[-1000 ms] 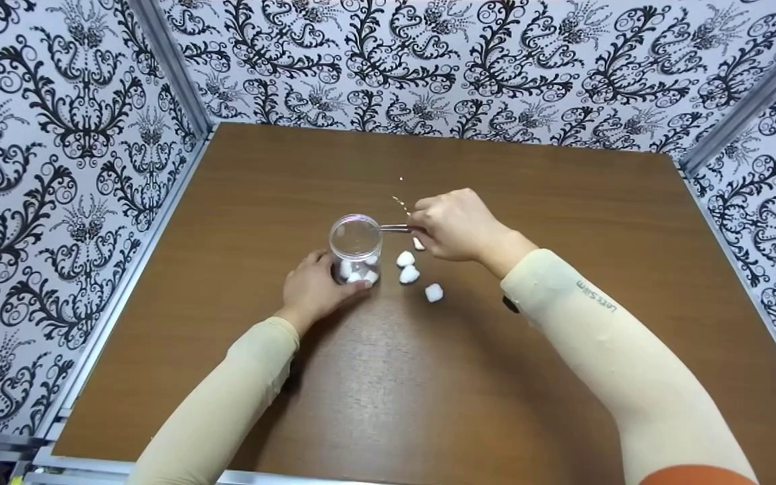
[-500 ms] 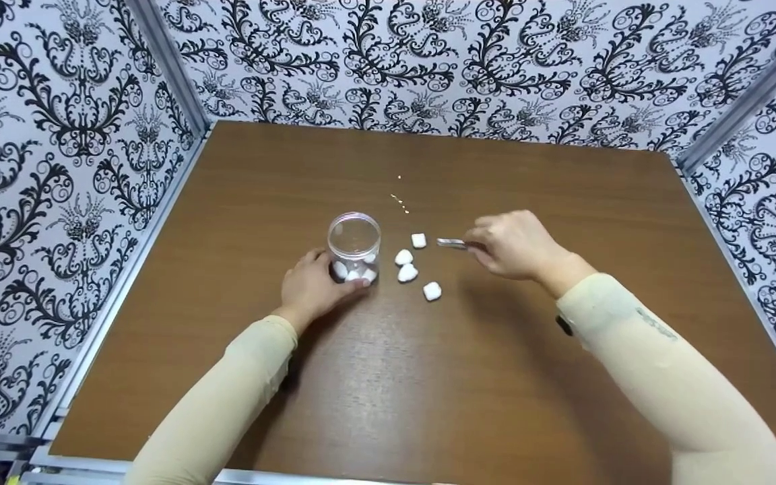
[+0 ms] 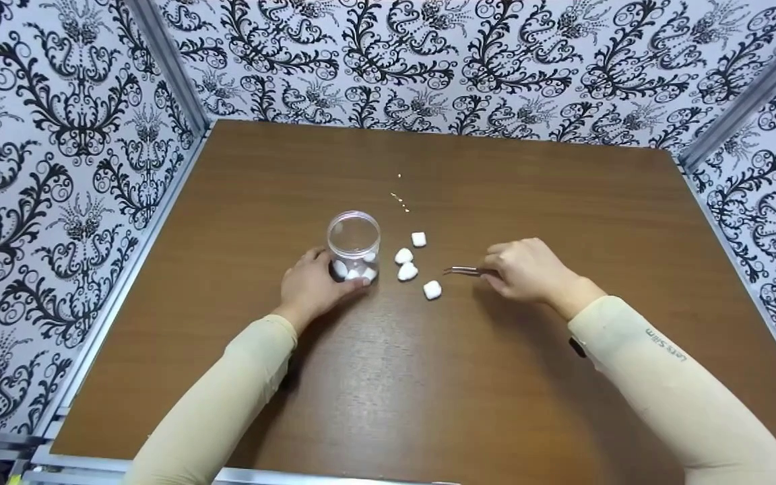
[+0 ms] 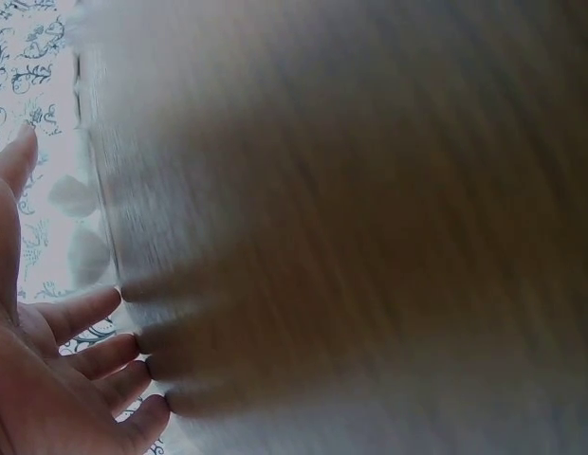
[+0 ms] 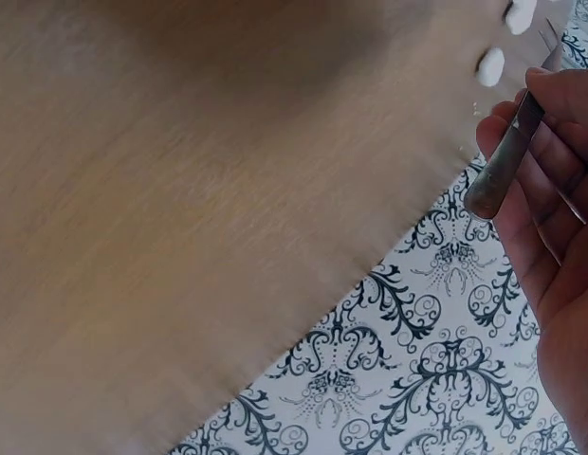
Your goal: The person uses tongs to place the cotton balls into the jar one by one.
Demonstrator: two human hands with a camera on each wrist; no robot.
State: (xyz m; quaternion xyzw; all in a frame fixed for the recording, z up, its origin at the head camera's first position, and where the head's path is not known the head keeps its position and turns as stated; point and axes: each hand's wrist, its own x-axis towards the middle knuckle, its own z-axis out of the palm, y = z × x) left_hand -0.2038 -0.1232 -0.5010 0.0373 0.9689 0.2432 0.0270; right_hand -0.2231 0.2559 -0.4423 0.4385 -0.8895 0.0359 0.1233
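Observation:
My left hand [image 3: 312,286] holds a clear plastic jar [image 3: 354,236] near its base, thumb across the front. Several white lumps [image 3: 354,273] lie in the bottom of the jar; blurred ones also show beyond the fingers in the left wrist view. My right hand [image 3: 529,269] pinches a small metal fork [image 3: 463,271], tines pointing left and bearing nothing. Its broad rounded handle end [image 5: 488,194] sticks out of the fingers in the right wrist view. Between fork and jar lie loose white pieces: a squarish one [image 3: 418,239], two touching [image 3: 406,264], and a nearer one [image 3: 432,290].
Pale crumbs [image 3: 399,200] trail across the brown table [image 3: 550,182] behind the loose pieces. Patterned walls [image 3: 428,67] enclose the back and sides, with metal posts [image 3: 167,64] at the corners. A metal rail [image 3: 294,478] runs along the front edge.
My right hand has drawn the fork away from the jar's rim to the right, then nearer to me, uncovering the squarish white piece. My left hand stays on the jar.

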